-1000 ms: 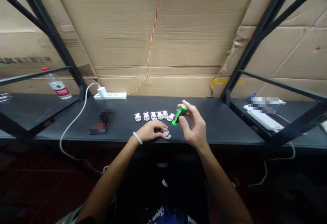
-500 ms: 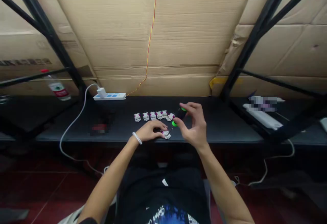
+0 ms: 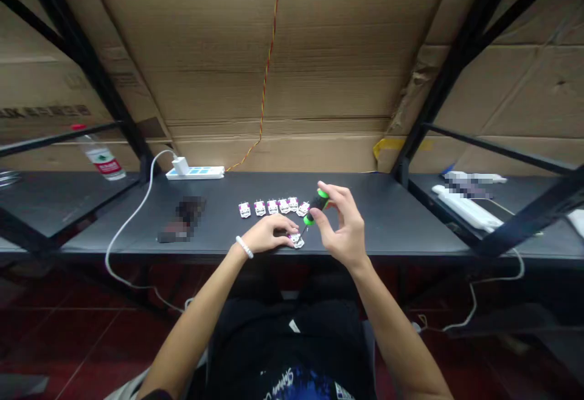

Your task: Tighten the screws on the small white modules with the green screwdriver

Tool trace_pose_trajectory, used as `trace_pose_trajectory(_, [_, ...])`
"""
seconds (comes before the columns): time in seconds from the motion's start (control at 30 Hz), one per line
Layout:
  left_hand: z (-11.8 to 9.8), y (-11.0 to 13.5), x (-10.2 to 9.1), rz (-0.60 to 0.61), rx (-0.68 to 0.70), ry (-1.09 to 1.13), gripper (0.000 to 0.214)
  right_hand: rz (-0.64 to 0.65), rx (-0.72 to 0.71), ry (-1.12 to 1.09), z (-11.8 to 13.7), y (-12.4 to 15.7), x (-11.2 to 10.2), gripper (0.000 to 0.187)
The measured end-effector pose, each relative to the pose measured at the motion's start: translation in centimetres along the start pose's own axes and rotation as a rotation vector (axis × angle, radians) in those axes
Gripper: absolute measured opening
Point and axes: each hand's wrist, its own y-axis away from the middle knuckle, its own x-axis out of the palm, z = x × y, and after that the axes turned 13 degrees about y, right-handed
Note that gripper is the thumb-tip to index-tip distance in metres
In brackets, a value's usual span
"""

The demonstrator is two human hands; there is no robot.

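My right hand (image 3: 343,227) grips a screwdriver (image 3: 316,206) by its black handle with green ends. The thin shaft slants down and left, its tip at a small white part with purple bits (image 3: 297,241) near the front of the black table (image 3: 383,217). My left hand (image 3: 272,233), with a white beaded bracelet at the wrist, pins that part between thumb and fingers against the tabletop. Just beyond my hands, several similar white and purple parts (image 3: 272,206) lie in a loose row; the rightmost one sits close to the screwdriver handle.
A white power strip (image 3: 196,172) with a plugged-in charger (image 3: 181,165) lies at the back left, its cable (image 3: 137,208) hanging over the front edge. Black metal frames (image 3: 438,96) rise on both sides. A bottle (image 3: 106,162) stands left; a long white object (image 3: 468,208) lies right.
The screwdriver and my right hand have shifted slightly left, and the handle stands a little more upright. My left hand stays on the same part. The picture has become darker.
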Motion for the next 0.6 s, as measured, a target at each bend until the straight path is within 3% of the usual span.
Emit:
trace_pose_trajectory(0.1, [-0.05, -0.01, 0.00, 0.004, 0.003, 0.011, 0.025, 0.066, 0.005, -0.052, 0.09, 0.01, -0.10, 0.051])
trace_pose_trajectory(0.3, [-0.01, 0.07, 0.02, -0.005, 0.007, -0.007, 0.025, -0.039, 0.027, 0.013, 0.11, -0.01, -0.28, 0.043])
trace_pose_trajectory(0.47, [0.08, 0.06, -0.04, 0.009, 0.006, 0.018, 0.027, 0.090, 0.060, -0.092, 0.07, -0.07, -0.54, 0.049])
trace_pose_trajectory(0.6, [0.05, 0.03, -0.06, 0.002, 0.004, 0.001, 0.026, -0.003, 0.048, 0.031, 0.04, -0.08, -0.59, 0.043])
